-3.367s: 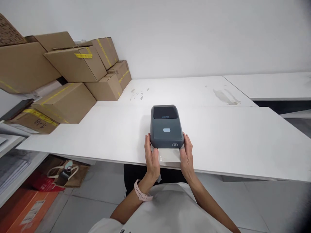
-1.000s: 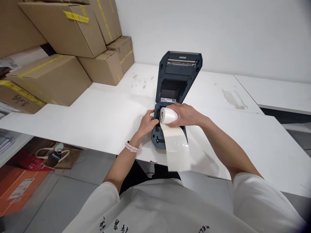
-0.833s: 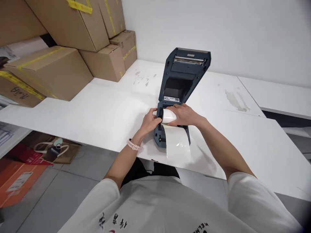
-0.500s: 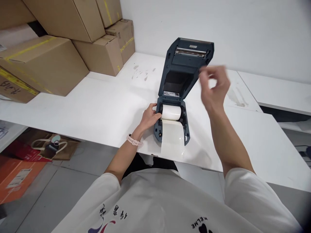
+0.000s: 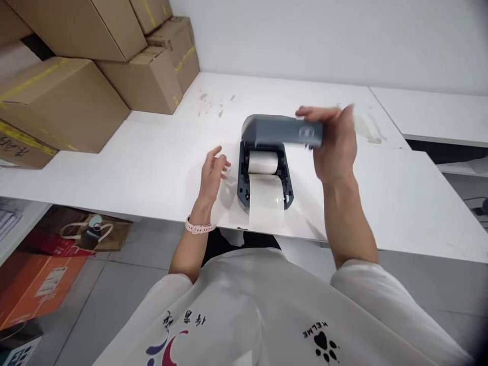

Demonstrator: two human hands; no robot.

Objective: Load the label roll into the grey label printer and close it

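Note:
A dark blue-grey label printer (image 5: 242, 190) stands on the white table with its lid (image 5: 278, 129) partly lowered and blurred by motion. Inside lies a white label roll (image 5: 263, 162), and its label strip (image 5: 267, 198) runs out over the front to the table edge. My right hand (image 5: 336, 140) grips the lid at its right end, fingers over the top; part of the grip is hidden. Left of the printer, my left hand (image 5: 214, 175) hovers apart from it, fingers loosely spread, holding nothing. A pink band (image 5: 200, 227) circles that wrist.
Stacked cardboard boxes (image 5: 68, 101) fill the back left of the table (image 5: 163, 168). A white wall rises behind. Below on the left are an orange box (image 5: 41, 290) and a paper bag (image 5: 118, 236). An open shelf gap (image 5: 450, 150) lies at the right.
The printer lid has swung down from upright, with my right hand now on it. My left hand has come off the label roll and moved left. The view has shifted slightly.

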